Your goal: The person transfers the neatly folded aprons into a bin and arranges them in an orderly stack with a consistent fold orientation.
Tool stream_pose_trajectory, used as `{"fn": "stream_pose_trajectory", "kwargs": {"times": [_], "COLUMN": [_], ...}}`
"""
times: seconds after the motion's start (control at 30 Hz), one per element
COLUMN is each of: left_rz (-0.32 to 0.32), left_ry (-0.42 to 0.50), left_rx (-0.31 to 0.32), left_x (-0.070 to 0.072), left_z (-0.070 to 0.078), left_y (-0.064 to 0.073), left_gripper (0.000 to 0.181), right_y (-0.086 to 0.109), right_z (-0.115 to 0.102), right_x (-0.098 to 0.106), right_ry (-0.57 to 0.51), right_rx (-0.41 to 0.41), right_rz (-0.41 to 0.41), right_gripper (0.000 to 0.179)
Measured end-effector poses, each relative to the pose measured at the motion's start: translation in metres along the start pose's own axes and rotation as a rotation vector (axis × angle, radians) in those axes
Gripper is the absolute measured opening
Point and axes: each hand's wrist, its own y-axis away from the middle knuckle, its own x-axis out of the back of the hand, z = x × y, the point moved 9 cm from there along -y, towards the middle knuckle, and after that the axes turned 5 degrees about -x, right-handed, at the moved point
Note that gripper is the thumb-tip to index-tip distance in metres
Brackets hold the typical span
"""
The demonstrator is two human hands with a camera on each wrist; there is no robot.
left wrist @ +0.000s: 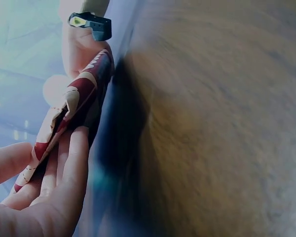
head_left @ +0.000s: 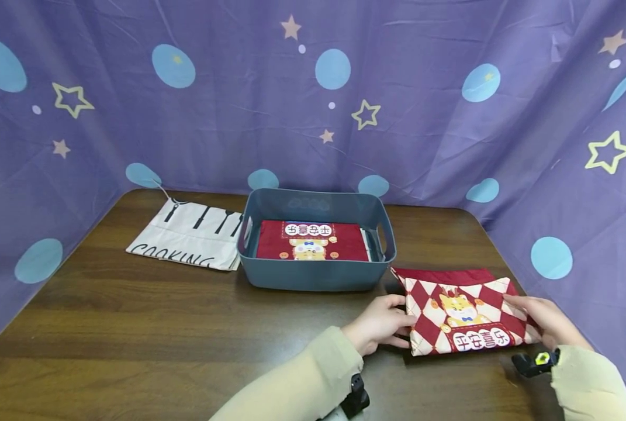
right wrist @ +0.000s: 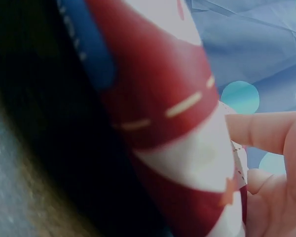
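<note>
A folded red-and-cream diamond-patterned apron (head_left: 460,316) with a cartoon dog print lies between my two hands at the right of the table. My left hand (head_left: 381,323) grips its left edge; in the left wrist view the thumb (left wrist: 12,160) is on top and the fingers (left wrist: 71,168) go underneath. On the opposite edge, my right hand (head_left: 546,318) pinches the cloth, its thumb over the top and the other fingers partly hidden. The folded layers (right wrist: 187,163) fill much of the right wrist view. A plain red flap (head_left: 449,275) sticks out behind the patterned front.
A blue-grey plastic basket (head_left: 313,276) stands at the table's back middle, with a similar folded red apron (head_left: 270,240) inside. Left of it lies a folded white apron (head_left: 192,234) printed with utensils and COOKING. A purple curtain (head_left: 213,117) surrounds the wooden table (head_left: 149,339).
</note>
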Motion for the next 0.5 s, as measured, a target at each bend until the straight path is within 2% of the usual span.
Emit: {"fn": "stream_pose_trajectory", "kwargs": {"times": [0.13,0.37,0.5], "left_rz": [-0.007,0.001,0.006], "left_ry": [-0.016,-0.051,-0.059], "left_rx": [-0.018,-0.035,-0.056], "left_x": [-0.003,-0.007,-0.010], "left_z": [0.005,0.010,0.015], "left_y": [0.001,0.004,0.005], "left_gripper": [0.033,0.035,0.036], "right_y": [0.003,0.007,0.006], "right_z": [0.003,0.004,0.003], "right_x": [-0.002,0.002,0.000], "right_ry": [-0.045,-0.062,-0.128], "right_rx": [0.001,0.002,0.024], "right_rz": [-0.029,-0.028,-0.058], "right_gripper": [0.023,0.024,0.025]}}
